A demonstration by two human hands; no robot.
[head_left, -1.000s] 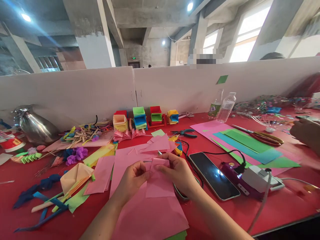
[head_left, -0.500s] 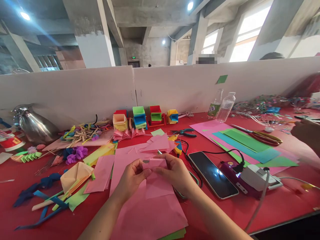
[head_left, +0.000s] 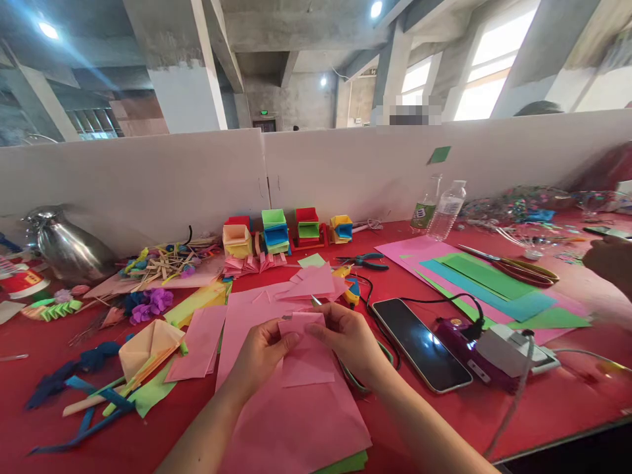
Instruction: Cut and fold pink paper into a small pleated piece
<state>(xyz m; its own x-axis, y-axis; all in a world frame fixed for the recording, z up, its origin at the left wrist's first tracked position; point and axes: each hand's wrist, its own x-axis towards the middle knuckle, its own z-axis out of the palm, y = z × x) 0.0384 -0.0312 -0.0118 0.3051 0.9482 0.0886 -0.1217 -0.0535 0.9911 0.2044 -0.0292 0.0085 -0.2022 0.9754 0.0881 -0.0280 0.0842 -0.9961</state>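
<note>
A small pink paper piece (head_left: 307, 359) is held up by its far edge between my two hands. My left hand (head_left: 264, 352) pinches its left corner between thumb and fingers. On the right corner, my right hand (head_left: 348, 336) grips with the thumb on top and fingers curled behind. The far edge looks folded over, though the fingers hide part of it. Beneath both hands lies a stack of larger pink sheets (head_left: 296, 434), with green paper showing under its near corner. A pointed metal tip (head_left: 316, 300) shows just beyond my right hand.
Right of my hands lie a phone (head_left: 422, 345), a purple power strip (head_left: 461, 345) with cables, pliers (head_left: 365, 262) and a yellow-blue glue gun (head_left: 351, 289). Scissors (head_left: 513, 266) rest on coloured sheets. Small folded paper boxes (head_left: 275, 230) stand behind; a metal jug (head_left: 69, 243) is at left. Another person's hand (head_left: 609, 263) is far right.
The pink piece has shifted slightly left and now lies flatter between my hands. My right thumb has slid along its far edge. The other person's hand has moved a little right.
</note>
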